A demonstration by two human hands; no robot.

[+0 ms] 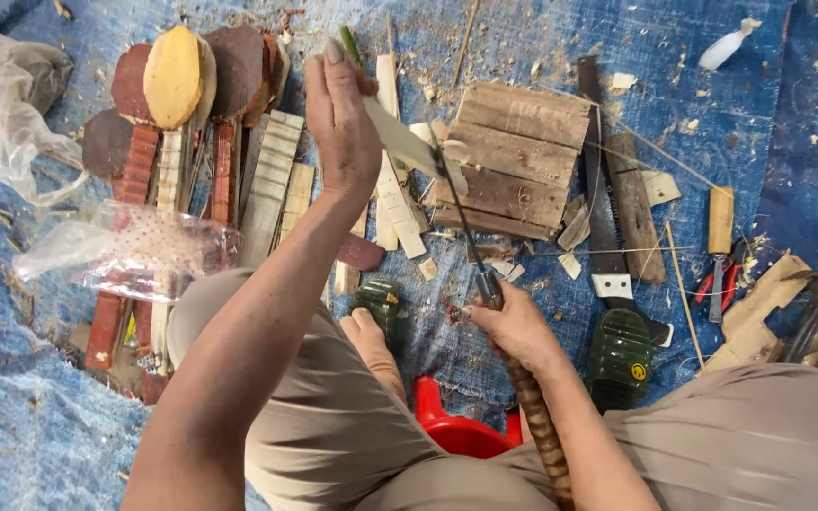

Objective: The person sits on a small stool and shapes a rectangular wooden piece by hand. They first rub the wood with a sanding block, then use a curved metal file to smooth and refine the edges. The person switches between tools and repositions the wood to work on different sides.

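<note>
A pale bamboo strip [400,142] stood slanted above a small plank pallet [513,156]. The left hand [341,118] pinched the strip's upper end between thumb and fingers. The right hand [513,326] was wrapped tight around a long knife [456,213], whose blade met the strip below the left grip. A handsaw [603,218] lay just right of the pallet on the blue tarp [788,142].

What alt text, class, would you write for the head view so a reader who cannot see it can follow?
Seen from above, a seated person's left hand holds a pale wooden strip upright while the right hand works a long knife against it. Carved wooden paddles, a slatted board and shavings lie on a blue tarp.
</note>
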